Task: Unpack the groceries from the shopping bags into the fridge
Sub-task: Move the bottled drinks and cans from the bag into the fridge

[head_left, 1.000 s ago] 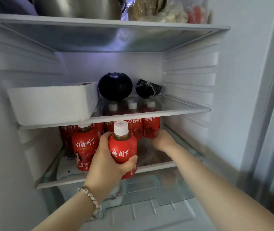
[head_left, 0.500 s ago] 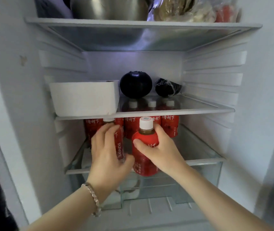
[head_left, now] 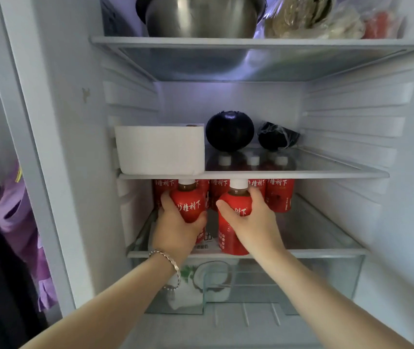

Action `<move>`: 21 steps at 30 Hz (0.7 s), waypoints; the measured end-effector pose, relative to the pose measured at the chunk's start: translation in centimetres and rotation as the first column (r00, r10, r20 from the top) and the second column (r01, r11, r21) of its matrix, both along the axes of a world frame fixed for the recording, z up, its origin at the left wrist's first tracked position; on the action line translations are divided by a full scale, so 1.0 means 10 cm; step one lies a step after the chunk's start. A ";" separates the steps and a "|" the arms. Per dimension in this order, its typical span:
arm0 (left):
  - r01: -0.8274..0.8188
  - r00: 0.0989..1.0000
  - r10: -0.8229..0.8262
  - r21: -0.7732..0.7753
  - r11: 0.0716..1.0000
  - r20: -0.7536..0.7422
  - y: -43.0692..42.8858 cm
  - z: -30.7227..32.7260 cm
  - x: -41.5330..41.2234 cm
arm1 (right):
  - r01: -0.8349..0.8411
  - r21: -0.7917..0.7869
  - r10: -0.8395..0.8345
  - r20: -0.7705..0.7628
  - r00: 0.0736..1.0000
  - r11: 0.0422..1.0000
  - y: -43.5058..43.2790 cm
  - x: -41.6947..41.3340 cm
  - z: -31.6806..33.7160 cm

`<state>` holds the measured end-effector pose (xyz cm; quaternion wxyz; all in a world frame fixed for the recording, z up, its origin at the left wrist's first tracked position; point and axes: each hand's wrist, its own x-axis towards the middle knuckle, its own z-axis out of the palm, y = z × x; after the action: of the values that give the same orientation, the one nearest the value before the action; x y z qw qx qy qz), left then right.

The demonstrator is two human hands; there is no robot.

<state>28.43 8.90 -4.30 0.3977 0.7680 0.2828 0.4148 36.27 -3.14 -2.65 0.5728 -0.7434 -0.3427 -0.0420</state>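
Both of my hands are inside the open fridge, at the lower glass shelf [head_left: 326, 251]. My left hand [head_left: 175, 230] wraps around a red drink bottle with a white cap [head_left: 188, 205] at the shelf's front left. My right hand [head_left: 253, 222] grips a second red bottle [head_left: 233, 238] standing beside it near the shelf's front edge. Behind them stands a row of several more red bottles [head_left: 280, 195], their caps showing through the glass above.
The middle shelf [head_left: 314, 173] carries a white box [head_left: 160, 149], a round dark purple vegetable [head_left: 230, 131] and a wrapped dark item [head_left: 276, 138]. Above sit a steel pot [head_left: 201, 16] and bagged food [head_left: 309, 18]. A clear drawer [head_left: 289, 280] lies below, a purple cloth [head_left: 19, 222] hangs at left.
My left hand has closed around the left bottle and turned its label forward. My right hand has stood the second bottle on the shelf beside it. The view has shifted so the fridge sits further right.
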 end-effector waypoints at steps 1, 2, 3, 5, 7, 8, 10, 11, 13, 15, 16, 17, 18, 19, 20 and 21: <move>-0.047 0.998 0.049 0.048 0.998 -0.047 0.01 -0.01 0.00 | 0.003 -0.029 -0.002 0.019 1.000 1.000 0.06 0.00 0.00; -0.097 0.988 0.109 0.114 0.989 -0.110 0.02 0.00 0.00 | -0.012 -0.065 0.013 0.016 1.000 0.998 0.12 0.01 0.01; -0.141 0.969 0.174 0.186 0.972 -0.176 0.03 0.02 0.00 | -0.032 -0.117 0.033 0.009 0.999 0.993 0.18 0.02 0.03; -0.193 0.923 0.279 0.308 0.932 -0.266 0.05 0.06 -0.03 | -0.003 -0.300 0.024 0.064 0.998 0.954 0.31 0.05 0.05; -0.203 0.889 0.363 0.469 0.859 -0.280 0.08 0.07 -0.10 | 0.056 -0.442 0.008 0.141 0.990 0.895 0.40 0.04 0.07; -0.195 0.888 0.382 0.541 0.818 -0.258 0.09 0.06 -0.12 | 0.047 -0.457 0.018 0.137 0.990 0.888 0.45 0.03 0.09; -0.085 0.884 0.348 0.623 0.778 -0.313 0.08 0.07 -0.18 | -0.015 -0.417 0.061 0.098 0.993 0.909 0.53 0.04 0.09; 0.005 0.872 0.297 0.615 0.788 -0.388 0.07 0.05 -0.19 | -0.034 -0.398 0.074 0.087 0.993 0.917 0.56 0.05 0.09; 0.085 0.839 0.254 0.577 0.812 -0.481 0.11 0.02 -0.19 | -0.053 -0.391 0.097 0.093 0.991 0.919 0.60 0.07 0.07; 0.048 0.853 0.227 0.505 0.862 -0.469 0.19 0.01 -0.16 | -0.070 -0.410 0.117 0.091 0.989 0.910 0.64 0.05 0.05; 0.030 0.865 0.207 0.459 0.888 -0.458 0.20 0.04 -0.15 | -0.082 -0.415 0.129 0.086 0.988 0.906 0.65 0.04 0.05; 0.025 0.867 0.190 0.422 0.906 -0.460 0.21 0.07 -0.14 | -0.094 -0.424 0.139 0.075 0.988 0.901 0.67 0.03 0.05; 0.024 0.864 0.182 0.401 0.916 -0.469 0.22 0.09 -0.13 | -0.105 -0.430 0.145 0.063 0.987 0.897 0.67 0.03 0.05; 0.020 0.862 0.182 0.391 0.920 -0.473 0.23 0.10 -0.12 | -0.113 -0.431 0.152 0.056 0.987 0.895 0.67 0.04 0.05; 0.016 0.859 0.189 0.394 0.919 -0.477 0.23 0.11 -0.12 | -0.115 -0.436 0.154 0.054 0.987 0.892 0.68 0.09 0.03; 0.022 0.852 0.195 0.405 0.914 -0.486 0.23 0.12 -0.13 | -0.116 -0.447 0.155 0.051 0.987 0.887 0.69 0.13 0.00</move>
<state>27.17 11.18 -3.14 0.1240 0.9011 0.3244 0.2596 37.59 3.71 -2.61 0.3750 -0.8260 -0.4184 0.0454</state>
